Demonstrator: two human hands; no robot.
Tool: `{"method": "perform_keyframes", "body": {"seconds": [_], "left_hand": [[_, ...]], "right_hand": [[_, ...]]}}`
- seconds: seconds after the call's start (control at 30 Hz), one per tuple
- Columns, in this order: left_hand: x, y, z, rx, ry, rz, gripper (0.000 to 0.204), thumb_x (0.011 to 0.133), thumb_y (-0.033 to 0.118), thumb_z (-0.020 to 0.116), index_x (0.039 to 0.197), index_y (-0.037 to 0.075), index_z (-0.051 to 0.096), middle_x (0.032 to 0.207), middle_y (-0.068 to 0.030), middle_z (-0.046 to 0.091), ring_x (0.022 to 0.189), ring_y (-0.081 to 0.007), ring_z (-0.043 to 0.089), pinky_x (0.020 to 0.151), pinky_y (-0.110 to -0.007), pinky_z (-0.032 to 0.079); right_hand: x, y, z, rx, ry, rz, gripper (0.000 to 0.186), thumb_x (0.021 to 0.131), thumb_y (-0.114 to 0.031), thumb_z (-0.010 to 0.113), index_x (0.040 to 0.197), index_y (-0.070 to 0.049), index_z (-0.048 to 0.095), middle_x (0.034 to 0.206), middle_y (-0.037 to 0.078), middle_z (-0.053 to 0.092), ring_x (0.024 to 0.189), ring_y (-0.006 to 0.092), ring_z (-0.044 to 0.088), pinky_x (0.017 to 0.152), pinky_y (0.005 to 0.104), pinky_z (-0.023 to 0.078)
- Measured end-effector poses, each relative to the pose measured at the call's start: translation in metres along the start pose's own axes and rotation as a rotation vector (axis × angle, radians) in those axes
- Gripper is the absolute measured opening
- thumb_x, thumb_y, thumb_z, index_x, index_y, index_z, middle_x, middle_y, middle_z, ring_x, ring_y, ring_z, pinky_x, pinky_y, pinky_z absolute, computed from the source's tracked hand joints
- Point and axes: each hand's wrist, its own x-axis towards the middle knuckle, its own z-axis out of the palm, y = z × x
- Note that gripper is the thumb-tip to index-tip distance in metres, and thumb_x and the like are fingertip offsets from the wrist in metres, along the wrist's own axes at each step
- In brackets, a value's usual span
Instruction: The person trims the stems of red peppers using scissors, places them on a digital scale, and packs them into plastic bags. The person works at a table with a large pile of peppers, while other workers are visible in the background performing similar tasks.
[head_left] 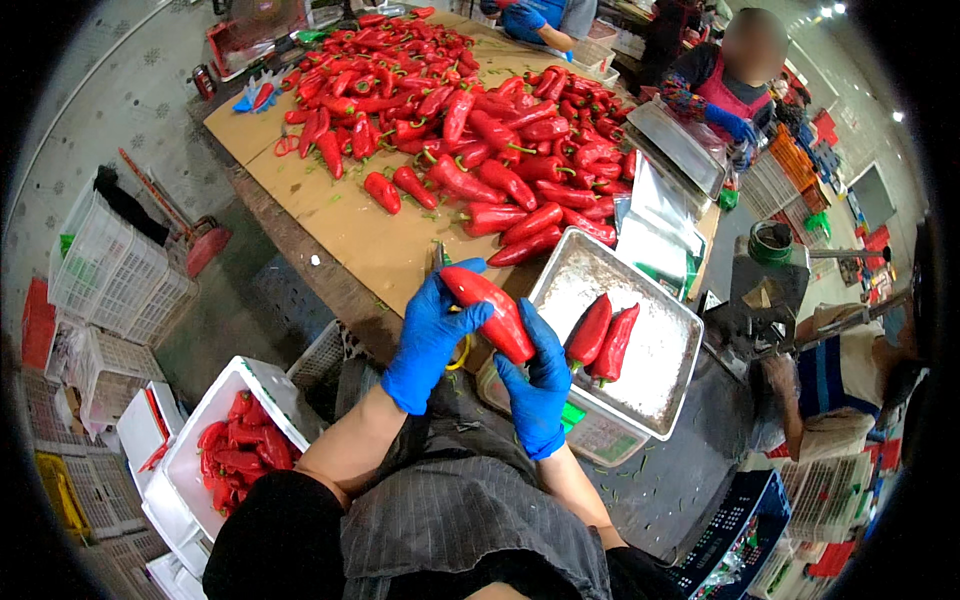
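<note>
Both my hands, in blue gloves, hold one large red pepper point(490, 312) in front of my apron. My left hand point(436, 322) is closed round its upper left end, the thumb lying across it. The fingers of my right hand point(540, 375) grip its lower right end. A yellow ring like a scissors handle point(461, 353) shows just below my left hand; whether that hand holds it I cannot tell. Right of my right hand is a metal tray point(655, 375) with two red peppers point(605, 340) lying side by side in it.
A big heap of red peppers point(450, 130) covers the cardboard-topped table point(400, 255). Left of me stands a white foam box point(255, 375) of peppers. Clear plastic bags point(655, 225) lie beyond the tray. Two people work across the table; another person point(830, 390) is at the right.
</note>
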Motion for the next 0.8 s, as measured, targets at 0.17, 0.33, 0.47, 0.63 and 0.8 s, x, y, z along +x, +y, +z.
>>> {"method": "perform_keyframes", "body": {"seconds": [0.17, 0.33, 0.47, 0.63, 0.8], "left_hand": [[-0.001, 0.002, -0.025, -0.133, 0.187, -0.067, 0.038, 0.087, 0.029, 0.051, 0.109, -0.002, 0.056, 0.109, -0.0122, 0.058, 0.098, -0.0195, 0.056, 0.087, -0.031, 0.044], [0.008, 0.006, -0.077, -0.42, 0.234, -0.066, 0.05, 0.093, 0.041, 0.032, 0.116, 0.002, 0.052, 0.12, -0.0125, 0.053, 0.106, -0.0209, 0.052, 0.099, -0.036, 0.033], [-0.01, -0.012, -0.048, -0.234, 0.036, -0.018, 0.06, 0.086, 0.032, 0.052, 0.135, 0.006, 0.027, 0.126, -0.0126, 0.046, 0.11, -0.022, 0.05, 0.098, -0.037, 0.036], [-0.027, 0.009, -0.056, -0.108, 0.074, 0.052, 0.093, 0.069, 0.026, 0.074, 0.139, 0.008, 0.015, 0.124, -0.0135, 0.044, 0.109, -0.0242, 0.05, 0.09, -0.038, 0.044], [-0.024, 0.015, -0.067, -0.195, 0.237, 0.221, 0.087, 0.075, 0.015, 0.069, 0.14, 0.021, 0.011, 0.12, -0.012, 0.047, 0.109, -0.0259, 0.05, 0.085, -0.041, 0.049]], "right_hand": [[-0.004, -0.001, 0.008, 0.259, -0.011, 0.118, 0.06, 0.072, 0.005, 0.063, 0.128, -0.002, 0.041, 0.131, 0.01, 0.042, 0.12, 0.0215, 0.041, 0.101, 0.0323, 0.031], [-0.009, 0.004, 0.009, 0.871, -0.154, 0.575, 0.049, 0.085, -0.02, 0.056, 0.125, 0.003, 0.04, 0.118, 0.018, 0.052, 0.095, 0.0255, 0.059, 0.083, 0.0307, 0.049], [-0.008, 0.011, 0.016, 0.944, -0.262, 0.759, 0.054, 0.09, -0.035, 0.045, 0.128, 0.003, 0.034, 0.113, 0.024, 0.053, 0.092, 0.0263, 0.06, 0.078, 0.0294, 0.051], [0.003, 0.064, 0.038, 0.801, -0.424, 0.752, 0.048, 0.09, -0.03, 0.048, 0.125, 0.0, 0.039, 0.109, 0.021, 0.056, 0.092, 0.0274, 0.06, 0.077, 0.0318, 0.05], [0.01, 0.119, 0.088, -0.563, -0.344, 0.09, 0.062, 0.076, -0.013, 0.062, 0.129, 0.0, 0.032, 0.106, 0.026, 0.053, 0.093, 0.0378, 0.055, 0.076, 0.0417, 0.046]]}}
